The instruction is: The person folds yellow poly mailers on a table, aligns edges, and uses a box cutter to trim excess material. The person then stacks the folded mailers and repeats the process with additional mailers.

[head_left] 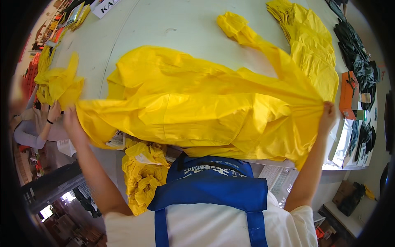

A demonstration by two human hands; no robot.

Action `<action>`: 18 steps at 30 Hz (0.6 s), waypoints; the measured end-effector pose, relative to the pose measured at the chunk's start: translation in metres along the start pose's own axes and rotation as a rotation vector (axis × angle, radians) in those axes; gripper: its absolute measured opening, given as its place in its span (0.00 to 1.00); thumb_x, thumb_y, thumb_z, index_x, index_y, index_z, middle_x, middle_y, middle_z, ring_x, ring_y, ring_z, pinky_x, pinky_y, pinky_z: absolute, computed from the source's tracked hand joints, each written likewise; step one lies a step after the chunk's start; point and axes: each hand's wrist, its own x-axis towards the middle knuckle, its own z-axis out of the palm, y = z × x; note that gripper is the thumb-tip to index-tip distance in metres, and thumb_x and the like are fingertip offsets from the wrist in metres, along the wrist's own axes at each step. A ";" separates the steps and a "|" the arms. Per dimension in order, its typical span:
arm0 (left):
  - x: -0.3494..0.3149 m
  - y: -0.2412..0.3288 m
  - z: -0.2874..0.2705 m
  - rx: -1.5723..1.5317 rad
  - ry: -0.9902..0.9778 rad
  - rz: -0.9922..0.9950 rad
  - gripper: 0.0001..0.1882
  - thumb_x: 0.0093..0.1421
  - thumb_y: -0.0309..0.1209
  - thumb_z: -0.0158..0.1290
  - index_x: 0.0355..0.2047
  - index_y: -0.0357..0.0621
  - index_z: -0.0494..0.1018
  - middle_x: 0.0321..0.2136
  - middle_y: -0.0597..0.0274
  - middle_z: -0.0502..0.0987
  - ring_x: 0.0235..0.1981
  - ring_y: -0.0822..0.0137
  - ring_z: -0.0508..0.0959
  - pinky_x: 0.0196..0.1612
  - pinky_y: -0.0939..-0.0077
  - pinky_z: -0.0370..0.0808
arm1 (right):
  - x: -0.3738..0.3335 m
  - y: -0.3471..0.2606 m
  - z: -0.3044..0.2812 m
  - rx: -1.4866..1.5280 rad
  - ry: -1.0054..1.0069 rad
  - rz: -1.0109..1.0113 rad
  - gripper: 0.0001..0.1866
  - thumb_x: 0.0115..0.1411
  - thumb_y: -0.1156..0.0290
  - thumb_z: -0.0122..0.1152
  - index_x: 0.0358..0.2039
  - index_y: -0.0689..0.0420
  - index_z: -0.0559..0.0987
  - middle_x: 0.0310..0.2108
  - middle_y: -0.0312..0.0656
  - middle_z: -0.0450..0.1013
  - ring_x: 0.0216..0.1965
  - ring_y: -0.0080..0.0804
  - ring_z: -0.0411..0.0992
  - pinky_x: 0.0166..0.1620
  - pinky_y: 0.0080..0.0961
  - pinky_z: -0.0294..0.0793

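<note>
Your left hand (70, 119) and right hand (328, 114), fingers pinching opposite ends of yellow raincoat (197, 111), stretched across frame centre over white desk (173, 24). Folded yellow stack (317, 53) upper right.

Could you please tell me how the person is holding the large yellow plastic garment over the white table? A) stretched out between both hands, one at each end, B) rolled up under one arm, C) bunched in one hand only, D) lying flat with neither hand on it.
A: the left hand grips one end of the large yellow plastic garment and the right hand grips the other, pulling it taut over the white table.
</note>
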 end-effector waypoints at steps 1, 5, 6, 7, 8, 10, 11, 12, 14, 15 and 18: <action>0.037 0.010 -0.013 0.484 -0.079 0.321 0.14 0.67 0.33 0.43 0.45 0.35 0.70 0.41 0.59 0.74 0.40 0.70 0.75 0.45 0.76 0.71 | 0.022 -0.005 -0.007 -0.015 0.021 -0.035 0.09 0.62 0.72 0.51 0.40 0.57 0.77 0.36 0.42 0.75 0.40 0.30 0.72 0.44 0.26 0.70; 0.157 -0.002 0.028 1.011 -0.384 0.692 0.16 0.64 0.38 0.46 0.50 0.49 0.71 0.47 0.54 0.75 0.45 0.57 0.75 0.48 0.69 0.70 | 0.090 0.005 0.018 -0.514 0.203 -0.270 0.15 0.62 0.67 0.53 0.49 0.57 0.74 0.43 0.45 0.73 0.46 0.35 0.69 0.50 0.28 0.67; 0.156 -0.016 0.039 1.268 -0.339 0.746 0.18 0.64 0.41 0.46 0.53 0.54 0.68 0.52 0.54 0.70 0.50 0.54 0.71 0.52 0.63 0.68 | 0.079 -0.017 0.025 -0.273 0.181 -0.208 0.17 0.62 0.66 0.53 0.50 0.58 0.73 0.45 0.47 0.72 0.48 0.36 0.68 0.52 0.28 0.66; 0.149 -0.031 0.051 1.534 -0.286 0.787 0.21 0.63 0.43 0.45 0.57 0.59 0.65 0.57 0.54 0.66 0.55 0.50 0.67 0.55 0.58 0.65 | 0.051 -0.048 0.029 -0.026 0.149 -0.146 0.19 0.63 0.65 0.53 0.52 0.59 0.71 0.48 0.48 0.71 0.51 0.37 0.67 0.53 0.29 0.65; 0.144 -0.047 0.048 1.452 -0.306 0.655 0.24 0.63 0.44 0.47 0.59 0.58 0.62 0.59 0.52 0.63 0.58 0.50 0.64 0.58 0.56 0.62 | 0.011 -0.076 0.030 0.341 0.024 -0.095 0.21 0.64 0.63 0.52 0.53 0.62 0.70 0.50 0.48 0.69 0.51 0.35 0.67 0.54 0.28 0.64; 0.140 -0.102 0.012 1.286 -0.350 0.478 0.31 0.60 0.46 0.50 0.62 0.53 0.58 0.61 0.48 0.60 0.61 0.49 0.59 0.61 0.54 0.58 | -0.089 -0.111 0.014 0.403 -0.099 0.106 0.21 0.64 0.66 0.52 0.54 0.65 0.67 0.52 0.44 0.66 0.52 0.32 0.65 0.55 0.26 0.62; 0.136 -0.131 -0.006 1.182 -0.345 0.440 0.35 0.58 0.47 0.52 0.62 0.49 0.57 0.60 0.44 0.60 0.62 0.47 0.58 0.62 0.56 0.57 | -0.133 -0.101 0.013 0.325 -0.012 0.134 0.21 0.64 0.68 0.52 0.54 0.65 0.66 0.51 0.45 0.65 0.52 0.34 0.63 0.56 0.27 0.61; 0.129 -0.152 -0.020 1.188 -0.313 0.361 0.38 0.56 0.47 0.55 0.62 0.43 0.56 0.59 0.41 0.60 0.62 0.48 0.59 0.61 0.56 0.58 | -0.175 -0.099 0.014 0.220 0.083 0.106 0.22 0.63 0.68 0.53 0.55 0.65 0.64 0.51 0.46 0.64 0.51 0.36 0.63 0.55 0.29 0.61; 0.123 -0.173 -0.054 1.064 -0.249 0.162 0.43 0.53 0.46 0.59 0.61 0.35 0.55 0.59 0.38 0.60 0.61 0.48 0.60 0.61 0.57 0.59 | -0.250 -0.067 0.026 0.082 0.021 0.331 0.23 0.63 0.67 0.53 0.55 0.63 0.64 0.51 0.45 0.63 0.51 0.35 0.63 0.53 0.29 0.62; 0.128 -0.182 -0.066 0.926 -0.231 0.055 0.44 0.52 0.45 0.61 0.61 0.33 0.54 0.58 0.38 0.60 0.61 0.49 0.60 0.61 0.58 0.59 | -0.273 -0.083 0.032 0.266 -0.043 0.639 0.21 0.63 0.67 0.53 0.54 0.60 0.65 0.48 0.43 0.65 0.48 0.32 0.64 0.50 0.27 0.63; 0.137 -0.184 -0.079 0.569 -0.229 -0.291 0.41 0.52 0.40 0.62 0.59 0.30 0.56 0.57 0.40 0.62 0.55 0.52 0.68 0.57 0.63 0.66 | -0.319 -0.114 0.047 0.701 -0.254 1.046 0.17 0.64 0.66 0.53 0.52 0.56 0.67 0.39 0.37 0.69 0.38 0.24 0.67 0.41 0.20 0.65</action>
